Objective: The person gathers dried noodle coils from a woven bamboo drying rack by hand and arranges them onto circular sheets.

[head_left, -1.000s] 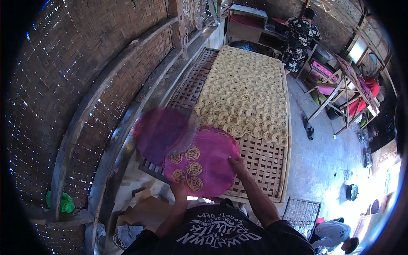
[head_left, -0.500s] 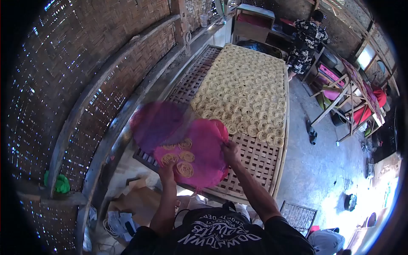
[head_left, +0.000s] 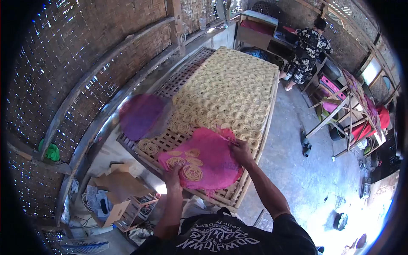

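A pink cloth (head_left: 208,159) with ragged edges is held over the near end of a woven bamboo rack (head_left: 227,196). On its left part lie several pale coils of noodles (head_left: 192,172). My left hand (head_left: 172,177) grips the cloth's near-left edge beside these coils, its fingers partly hidden beneath. At the cloth's right edge my right hand (head_left: 241,153) is closed on the bunched fabric. Beyond the cloth, rows of noodle coils (head_left: 225,85) cover much of the rack. Some coils (head_left: 148,147) also rest at the rack's near-left corner.
A purple-pink round sheet (head_left: 142,117) sits at the rack's left edge. A woven wall (head_left: 97,51) with a wooden beam runs along the left. An opened cardboard box (head_left: 117,187) stands below left. Another person (head_left: 307,53) stands at the back right, near a wooden frame (head_left: 350,114).
The pink cloth and both hands have shifted right relative to the rack. Coils at the rack's near-left corner now show. The whole view has turned somewhat.
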`<control>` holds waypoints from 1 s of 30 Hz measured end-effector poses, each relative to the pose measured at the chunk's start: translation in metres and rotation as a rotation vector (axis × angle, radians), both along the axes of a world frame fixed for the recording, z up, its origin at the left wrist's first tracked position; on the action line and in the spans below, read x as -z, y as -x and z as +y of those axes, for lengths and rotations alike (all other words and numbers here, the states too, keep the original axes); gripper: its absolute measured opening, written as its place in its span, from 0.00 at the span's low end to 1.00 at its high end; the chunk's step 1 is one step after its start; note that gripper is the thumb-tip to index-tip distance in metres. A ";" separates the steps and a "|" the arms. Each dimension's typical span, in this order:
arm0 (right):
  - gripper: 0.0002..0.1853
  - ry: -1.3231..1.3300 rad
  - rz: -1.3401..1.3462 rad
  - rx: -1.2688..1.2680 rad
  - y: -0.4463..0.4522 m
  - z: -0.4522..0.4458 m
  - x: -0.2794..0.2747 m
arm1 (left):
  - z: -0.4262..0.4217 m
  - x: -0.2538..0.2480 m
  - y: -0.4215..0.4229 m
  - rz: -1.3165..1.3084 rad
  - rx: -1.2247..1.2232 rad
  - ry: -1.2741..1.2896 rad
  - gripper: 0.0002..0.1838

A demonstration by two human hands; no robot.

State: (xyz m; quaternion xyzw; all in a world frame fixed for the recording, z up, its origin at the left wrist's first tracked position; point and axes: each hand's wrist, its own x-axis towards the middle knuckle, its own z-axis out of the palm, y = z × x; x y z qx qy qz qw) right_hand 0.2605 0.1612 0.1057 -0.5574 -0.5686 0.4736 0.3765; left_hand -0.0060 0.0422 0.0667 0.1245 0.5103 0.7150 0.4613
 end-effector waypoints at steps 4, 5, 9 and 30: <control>0.11 0.023 -0.062 -0.025 -0.031 0.011 -0.014 | 0.009 -0.052 -0.021 -0.078 0.048 -0.037 0.22; 0.12 0.017 -0.066 -0.028 -0.039 0.019 -0.016 | 0.016 -0.060 -0.026 -0.073 0.057 -0.057 0.21; 0.12 0.057 -0.015 -0.033 -0.061 0.062 -0.055 | 0.059 -0.090 -0.049 -0.104 0.092 -0.159 0.20; 0.23 -0.333 -0.756 0.184 -0.270 0.402 0.127 | 0.259 0.017 -0.268 0.388 0.322 0.331 0.11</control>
